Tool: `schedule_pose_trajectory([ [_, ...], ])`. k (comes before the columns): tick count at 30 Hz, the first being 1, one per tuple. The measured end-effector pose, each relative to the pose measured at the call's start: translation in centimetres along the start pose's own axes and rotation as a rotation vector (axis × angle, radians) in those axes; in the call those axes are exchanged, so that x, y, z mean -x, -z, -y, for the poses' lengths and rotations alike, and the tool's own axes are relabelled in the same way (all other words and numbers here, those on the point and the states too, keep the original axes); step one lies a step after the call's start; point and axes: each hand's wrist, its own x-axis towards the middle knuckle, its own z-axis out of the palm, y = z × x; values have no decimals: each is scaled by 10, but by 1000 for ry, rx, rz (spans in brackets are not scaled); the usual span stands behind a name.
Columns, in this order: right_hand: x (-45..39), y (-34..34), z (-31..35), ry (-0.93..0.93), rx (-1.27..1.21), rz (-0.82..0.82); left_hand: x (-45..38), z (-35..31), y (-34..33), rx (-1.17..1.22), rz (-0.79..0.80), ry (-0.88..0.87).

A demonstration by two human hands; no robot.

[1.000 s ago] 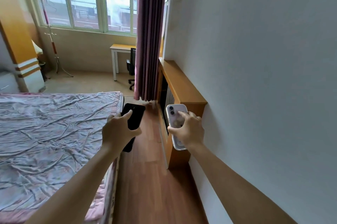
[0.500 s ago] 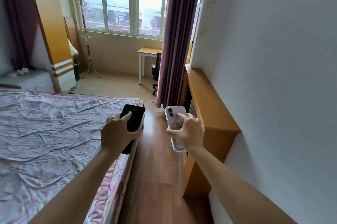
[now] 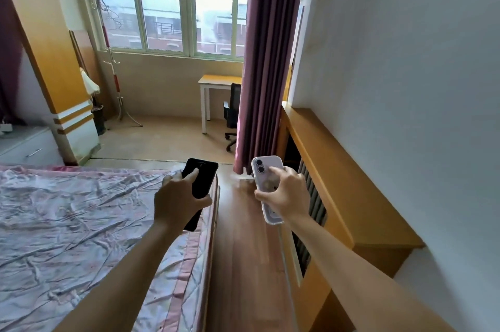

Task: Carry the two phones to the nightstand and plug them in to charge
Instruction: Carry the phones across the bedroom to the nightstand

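My left hand [image 3: 177,203] grips a black phone [image 3: 202,177], held upright over the right edge of the bed [image 3: 67,223]. My right hand [image 3: 288,192] grips a white phone [image 3: 263,169] in a clear case, its two camera lenses facing me, above the wooden floor strip. Both arms reach forward from the bottom of the view. A grey-white nightstand [image 3: 27,146] with a drawer handle stands at the far left beyond the bed, with a small white object on its top.
A long wooden shelf unit [image 3: 338,169] runs along the right wall, leaving a narrow wooden aisle [image 3: 243,250] beside the bed. A dark red curtain [image 3: 266,61] hangs ahead. Beyond it stand a desk [image 3: 216,81], an office chair [image 3: 232,115] and a coat stand [image 3: 116,80].
The view has swung left and moved forward along the aisle. The nightstand has come into sight at the left. Both hands keep their phones in the same hold.
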Motion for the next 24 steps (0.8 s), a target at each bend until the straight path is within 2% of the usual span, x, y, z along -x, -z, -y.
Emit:
schedule_pose_trajectory([
  [5,-69,-32,6,-10,25,-14,-75,17,-25,-2,6,-12],
  [13,-195,-84,-20,-8,60,-11,-189,26,-84,23,8,-19],
  [24,-408,-166,-42,75,-4,27,-381,34,-161,-11,-65,81],
])
